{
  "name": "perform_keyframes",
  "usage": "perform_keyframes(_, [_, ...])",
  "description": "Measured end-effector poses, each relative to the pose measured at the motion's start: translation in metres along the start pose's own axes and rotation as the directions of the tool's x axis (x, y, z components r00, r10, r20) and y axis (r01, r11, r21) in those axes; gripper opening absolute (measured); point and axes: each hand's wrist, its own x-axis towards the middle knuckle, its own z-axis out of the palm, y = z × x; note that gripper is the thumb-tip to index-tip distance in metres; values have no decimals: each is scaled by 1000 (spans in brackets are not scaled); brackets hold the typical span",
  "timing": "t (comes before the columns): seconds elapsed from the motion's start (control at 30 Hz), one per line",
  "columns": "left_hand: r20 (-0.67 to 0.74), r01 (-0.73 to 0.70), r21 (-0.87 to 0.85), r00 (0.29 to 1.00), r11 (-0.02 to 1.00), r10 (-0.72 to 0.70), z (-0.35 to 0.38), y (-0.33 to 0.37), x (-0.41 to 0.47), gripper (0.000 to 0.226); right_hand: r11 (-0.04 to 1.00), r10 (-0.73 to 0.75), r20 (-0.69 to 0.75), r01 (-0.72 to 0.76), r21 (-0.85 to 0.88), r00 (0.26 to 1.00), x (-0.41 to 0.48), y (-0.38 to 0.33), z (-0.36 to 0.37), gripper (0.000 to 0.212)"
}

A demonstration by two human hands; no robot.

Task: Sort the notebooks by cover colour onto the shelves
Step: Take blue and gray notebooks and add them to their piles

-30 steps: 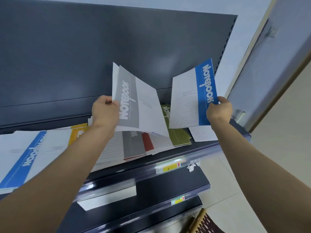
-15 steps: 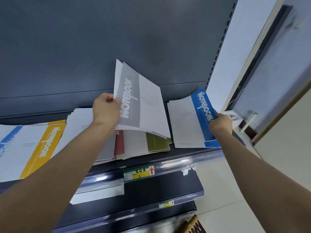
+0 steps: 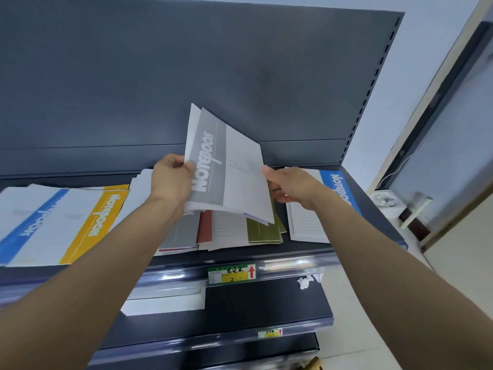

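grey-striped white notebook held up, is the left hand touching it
Touching. The head view shows the left hand gripping the grey-striped white notebook, fingers curled round its left edge.

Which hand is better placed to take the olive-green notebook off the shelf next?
Probably the right hand: it holds nothing, and its open fingers are close by the olive-green notebook. The left hand is busy gripping the raised grey notebook.
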Motion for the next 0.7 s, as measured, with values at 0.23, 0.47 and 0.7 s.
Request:
perform_keyframes(0.23, [-19, -15, -79, 1000, 997, 13, -47, 4, 1, 19, 990, -57, 53, 49, 132, 997, -1, -29, 32, 13])
perform_keyframes(0.47, [-79, 58, -3, 995, 998, -58, -96, -12, 2, 5, 977, -170, -192, 191, 95, 967, 6, -61, 60, 4])
perform_keyframes(0.7, [-128, 45, 22, 991, 999, -42, -138, -28, 14, 8, 958, -194, -591, 281, 56, 783, 6, -78, 57, 33])
